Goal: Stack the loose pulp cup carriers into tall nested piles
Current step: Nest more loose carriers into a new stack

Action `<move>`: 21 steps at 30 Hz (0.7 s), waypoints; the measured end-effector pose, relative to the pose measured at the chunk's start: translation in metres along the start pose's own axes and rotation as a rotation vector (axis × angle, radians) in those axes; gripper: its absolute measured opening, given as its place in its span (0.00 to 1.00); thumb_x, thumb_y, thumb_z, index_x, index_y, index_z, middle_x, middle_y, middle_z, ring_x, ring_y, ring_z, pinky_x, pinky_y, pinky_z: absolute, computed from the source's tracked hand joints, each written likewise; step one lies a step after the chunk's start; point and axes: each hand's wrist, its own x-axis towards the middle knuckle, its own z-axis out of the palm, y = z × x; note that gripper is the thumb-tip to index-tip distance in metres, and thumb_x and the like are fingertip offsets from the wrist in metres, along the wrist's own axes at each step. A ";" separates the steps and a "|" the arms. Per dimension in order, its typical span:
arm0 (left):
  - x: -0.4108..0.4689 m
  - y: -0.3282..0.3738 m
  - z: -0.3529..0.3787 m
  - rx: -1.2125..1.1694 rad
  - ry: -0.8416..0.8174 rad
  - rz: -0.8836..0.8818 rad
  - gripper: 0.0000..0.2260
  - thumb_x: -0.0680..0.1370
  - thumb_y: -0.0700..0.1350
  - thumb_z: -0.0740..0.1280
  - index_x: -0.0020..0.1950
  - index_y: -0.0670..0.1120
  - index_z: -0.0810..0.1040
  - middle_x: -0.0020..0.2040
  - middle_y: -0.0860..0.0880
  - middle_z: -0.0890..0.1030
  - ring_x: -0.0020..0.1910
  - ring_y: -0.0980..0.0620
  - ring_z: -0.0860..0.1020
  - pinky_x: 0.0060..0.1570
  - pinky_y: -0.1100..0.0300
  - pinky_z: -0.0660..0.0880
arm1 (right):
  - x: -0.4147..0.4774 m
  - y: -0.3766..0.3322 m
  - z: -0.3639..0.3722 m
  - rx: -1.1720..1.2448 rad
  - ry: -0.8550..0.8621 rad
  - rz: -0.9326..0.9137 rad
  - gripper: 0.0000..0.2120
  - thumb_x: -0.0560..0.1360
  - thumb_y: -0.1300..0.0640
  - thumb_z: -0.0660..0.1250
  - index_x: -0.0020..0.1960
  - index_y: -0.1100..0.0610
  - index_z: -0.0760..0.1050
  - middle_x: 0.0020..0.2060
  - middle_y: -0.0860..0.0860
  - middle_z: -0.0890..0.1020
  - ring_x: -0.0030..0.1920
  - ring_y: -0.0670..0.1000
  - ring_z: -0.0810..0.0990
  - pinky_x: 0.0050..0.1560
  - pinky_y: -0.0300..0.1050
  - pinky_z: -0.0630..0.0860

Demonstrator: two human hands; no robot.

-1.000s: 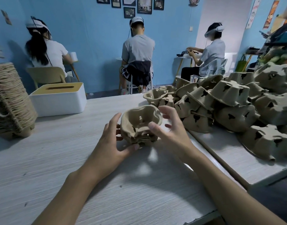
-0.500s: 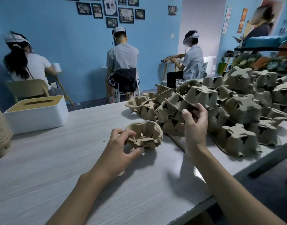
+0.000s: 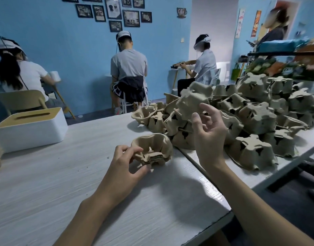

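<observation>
Nested carrier pile [image 3: 151, 150] rested on table [image 3: 55, 183], left grip [image 3: 124, 166] pinched its near edge, right grip [image 3: 209, 139] grasped one loose carrier [image 3: 193, 98] aloft beside the unsorted heap [image 3: 257, 116].

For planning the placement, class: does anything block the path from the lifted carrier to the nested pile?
Nothing visible does: open air separates the carrier in the right hand from the pile the left hand holds.

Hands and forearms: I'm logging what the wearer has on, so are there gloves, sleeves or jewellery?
The left hand and right hand are bare: no gloves, rings or watch. The left forearm and right forearm are uncovered to the frame edge; no sleeve shows.
</observation>
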 end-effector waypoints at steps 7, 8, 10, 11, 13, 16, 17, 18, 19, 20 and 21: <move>0.002 -0.006 0.001 -0.004 0.051 0.044 0.18 0.73 0.50 0.76 0.60 0.57 0.76 0.58 0.54 0.69 0.57 0.61 0.74 0.61 0.65 0.71 | -0.023 0.019 0.018 -0.127 -0.243 -0.310 0.12 0.76 0.70 0.64 0.51 0.54 0.74 0.40 0.50 0.81 0.37 0.47 0.79 0.38 0.42 0.75; 0.002 -0.007 0.001 -0.012 0.050 0.055 0.17 0.73 0.51 0.76 0.59 0.59 0.76 0.57 0.56 0.69 0.57 0.64 0.74 0.60 0.69 0.70 | -0.028 0.022 0.019 -0.155 -0.289 -0.360 0.12 0.77 0.70 0.63 0.52 0.54 0.74 0.42 0.52 0.82 0.40 0.49 0.80 0.40 0.43 0.77; 0.002 -0.007 0.001 -0.031 0.052 0.081 0.16 0.73 0.51 0.76 0.56 0.62 0.75 0.56 0.58 0.68 0.56 0.68 0.73 0.58 0.74 0.68 | -0.033 0.025 0.019 -0.223 -0.353 -0.460 0.11 0.77 0.72 0.63 0.53 0.58 0.75 0.44 0.54 0.82 0.42 0.53 0.81 0.41 0.49 0.77; 0.002 -0.007 0.001 -0.042 0.057 0.090 0.15 0.74 0.50 0.76 0.55 0.62 0.75 0.56 0.58 0.69 0.56 0.69 0.73 0.58 0.75 0.68 | -0.033 0.025 0.019 -0.260 -0.373 -0.508 0.11 0.76 0.74 0.62 0.52 0.61 0.76 0.44 0.54 0.81 0.41 0.55 0.80 0.41 0.52 0.77; 0.002 -0.007 0.002 -0.062 0.069 0.096 0.15 0.74 0.50 0.76 0.54 0.61 0.74 0.56 0.58 0.69 0.56 0.67 0.74 0.60 0.72 0.69 | -0.032 0.025 0.018 -0.319 -0.396 -0.577 0.12 0.73 0.77 0.63 0.48 0.64 0.78 0.43 0.53 0.81 0.41 0.57 0.79 0.42 0.53 0.76; 0.002 -0.008 0.003 -0.113 0.084 0.076 0.19 0.73 0.49 0.77 0.55 0.60 0.70 0.56 0.56 0.72 0.56 0.62 0.75 0.59 0.61 0.73 | -0.030 0.028 0.014 -0.338 -0.402 -0.590 0.12 0.71 0.77 0.63 0.46 0.65 0.79 0.44 0.53 0.81 0.43 0.57 0.79 0.43 0.53 0.76; 0.002 -0.009 0.003 -0.133 0.083 0.067 0.21 0.73 0.50 0.77 0.56 0.60 0.67 0.56 0.56 0.74 0.56 0.60 0.76 0.58 0.59 0.74 | -0.030 0.030 0.013 -0.333 -0.403 -0.584 0.11 0.71 0.77 0.63 0.46 0.65 0.79 0.44 0.54 0.81 0.44 0.57 0.79 0.44 0.54 0.77; 0.001 -0.008 0.002 -0.146 0.076 0.058 0.24 0.72 0.51 0.77 0.57 0.60 0.64 0.56 0.56 0.75 0.56 0.60 0.76 0.57 0.59 0.74 | -0.030 0.030 0.012 -0.331 -0.403 -0.581 0.11 0.71 0.78 0.63 0.47 0.66 0.79 0.45 0.54 0.81 0.44 0.58 0.80 0.44 0.54 0.77; 0.000 -0.007 0.002 -0.145 0.072 0.053 0.26 0.72 0.51 0.77 0.57 0.61 0.61 0.56 0.57 0.75 0.56 0.61 0.76 0.55 0.62 0.74 | -0.031 0.030 0.012 -0.330 -0.402 -0.582 0.12 0.71 0.78 0.63 0.47 0.66 0.79 0.45 0.54 0.81 0.45 0.58 0.80 0.44 0.54 0.77; 0.000 -0.006 0.002 -0.137 0.072 0.058 0.29 0.72 0.51 0.77 0.59 0.64 0.58 0.56 0.58 0.74 0.55 0.63 0.76 0.55 0.64 0.73 | -0.030 0.030 0.012 -0.329 -0.401 -0.588 0.12 0.71 0.78 0.63 0.47 0.66 0.79 0.45 0.55 0.81 0.45 0.58 0.80 0.44 0.54 0.77; -0.001 -0.005 0.002 -0.130 0.073 0.066 0.33 0.72 0.50 0.77 0.62 0.66 0.55 0.56 0.59 0.74 0.55 0.64 0.75 0.55 0.66 0.72 | -0.030 0.029 0.013 -0.330 -0.399 -0.598 0.11 0.71 0.78 0.63 0.46 0.67 0.79 0.45 0.55 0.81 0.45 0.58 0.80 0.44 0.54 0.77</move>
